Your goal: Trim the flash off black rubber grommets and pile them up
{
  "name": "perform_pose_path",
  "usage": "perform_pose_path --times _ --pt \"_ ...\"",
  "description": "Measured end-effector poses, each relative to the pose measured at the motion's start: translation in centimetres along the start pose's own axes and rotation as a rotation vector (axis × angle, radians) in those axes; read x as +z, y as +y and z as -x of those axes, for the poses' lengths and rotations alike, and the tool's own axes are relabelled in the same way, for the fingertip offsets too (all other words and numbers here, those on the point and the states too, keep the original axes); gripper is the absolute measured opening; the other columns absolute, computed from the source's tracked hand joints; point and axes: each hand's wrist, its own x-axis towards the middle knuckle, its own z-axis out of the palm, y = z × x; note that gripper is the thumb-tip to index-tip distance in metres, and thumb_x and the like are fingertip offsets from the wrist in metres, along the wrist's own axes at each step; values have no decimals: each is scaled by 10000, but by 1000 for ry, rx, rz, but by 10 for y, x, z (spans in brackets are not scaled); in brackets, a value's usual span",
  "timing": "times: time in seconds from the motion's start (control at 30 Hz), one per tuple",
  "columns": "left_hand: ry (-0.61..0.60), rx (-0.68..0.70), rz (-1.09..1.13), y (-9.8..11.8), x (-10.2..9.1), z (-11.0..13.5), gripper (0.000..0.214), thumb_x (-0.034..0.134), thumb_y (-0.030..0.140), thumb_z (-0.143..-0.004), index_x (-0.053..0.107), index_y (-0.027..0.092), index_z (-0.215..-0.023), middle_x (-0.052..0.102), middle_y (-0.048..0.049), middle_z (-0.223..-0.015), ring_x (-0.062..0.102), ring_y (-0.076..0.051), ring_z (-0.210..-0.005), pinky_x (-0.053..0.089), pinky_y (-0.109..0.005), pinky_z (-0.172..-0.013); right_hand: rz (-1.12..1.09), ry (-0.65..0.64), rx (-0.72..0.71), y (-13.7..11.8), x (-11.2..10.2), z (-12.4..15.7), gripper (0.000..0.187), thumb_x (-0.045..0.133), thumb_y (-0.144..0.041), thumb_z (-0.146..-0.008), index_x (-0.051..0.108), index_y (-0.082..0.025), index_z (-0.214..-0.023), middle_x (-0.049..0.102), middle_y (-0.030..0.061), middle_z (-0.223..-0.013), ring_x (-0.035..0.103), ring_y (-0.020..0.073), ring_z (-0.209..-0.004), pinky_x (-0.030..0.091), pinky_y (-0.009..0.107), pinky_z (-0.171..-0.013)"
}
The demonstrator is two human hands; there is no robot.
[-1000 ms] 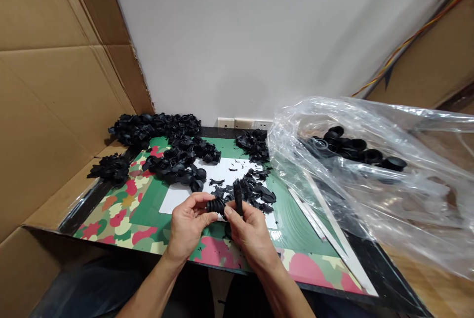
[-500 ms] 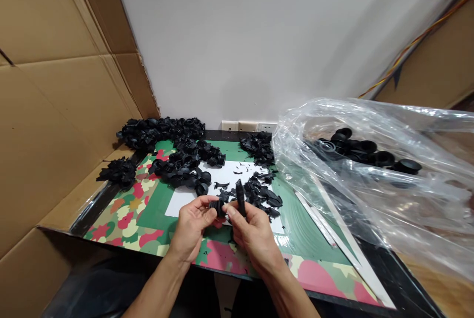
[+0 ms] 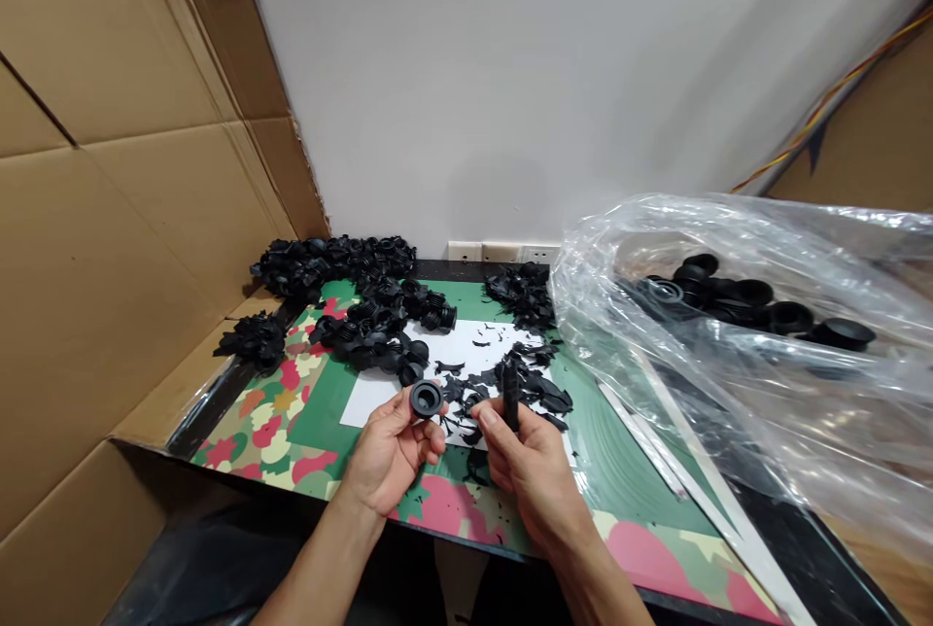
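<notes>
My left hand (image 3: 394, 446) pinches a round black rubber bellows (image 3: 427, 399) between thumb and fingers, its open end with a flanged rim turned toward me. To the right of it, my right hand (image 3: 521, 451) is closed around a slim black tool (image 3: 509, 395) that stands up from the fist; its kind I cannot make out. A small gap separates the tool from the bellows. Behind and below both hands lie black rubber scraps (image 3: 539, 388) on a white sheet (image 3: 362, 399).
More black bellows (image 3: 386, 334) are heaped left of the sheet, with piles of scraps (image 3: 521, 291) at the back and a clump (image 3: 252, 341) at far left. A clear plastic bag (image 3: 604, 315) holding black parts lies right. Cardboard (image 3: 146, 198) walls the left side.
The bellows has turned so its open end now faces me, and my right hand with the tool has drawn away to the right. The whole view has shifted slightly.
</notes>
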Motion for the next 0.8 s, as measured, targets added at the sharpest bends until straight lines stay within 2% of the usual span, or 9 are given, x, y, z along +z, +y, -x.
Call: perform_pose_path --times 0.1,0.43,0.5,0.6,0.67,0.8 --pt "3 -1 -3 2 3 3 297 752 256 -690 688 120 -945 699 -65 -726 587 -124 -471 411 -188 -378 4 -5 -5 -1 1 1 494 770 -572 -584 574 -154 -761 260 -132 -453 191 20 -383 134 172 -355" --pt "23 37 -71 4 10 5 394 805 316 -627 699 122 -953 678 -57 -720 574 -116 -468 394 -193 -384 50 -18 -18 4 -1 0 475 744 -579 -611 564 -166 -761 258 -126 -463 193 32 -386 142 183 -354" --pt "35 38 -87 3 10 5 407 812 336 -620 690 123 -944 658 -38 -652 569 -116 -460 388 -186 -386 101 -23 -50 7 -3 -1 464 720 -584 -638 568 -165 -767 263 -122 -459 201 38 -386 155 187 -355" --pt "48 39 -120 0 8 6 366 799 397 -636 658 113 -821 613 -27 -513 545 -110 -436 375 -171 -392 197 -29 -115 9 -3 -2 415 671 -563 -704 581 -165 -781 284 -111 -457 222 50 -388 180 197 -364" --pt "60 44 -142 -2 7 6 384 793 441 -632 616 118 -739 603 -30 -475 535 -105 -422 369 -163 -390 272 -16 -168 8 -1 -3 379 642 -538 -737 594 -165 -780 344 -89 -470 274 65 -400 220 206 -378" --pt "61 26 -172 -6 11 3 424 796 482 -605 568 134 -691 603 -27 -454 529 -104 -391 355 -157 -362 415 74 -323 -1 4 -6 314 634 -471 -735 636 -162 -787 589 15 -659 504 141 -581 399 247 -521"
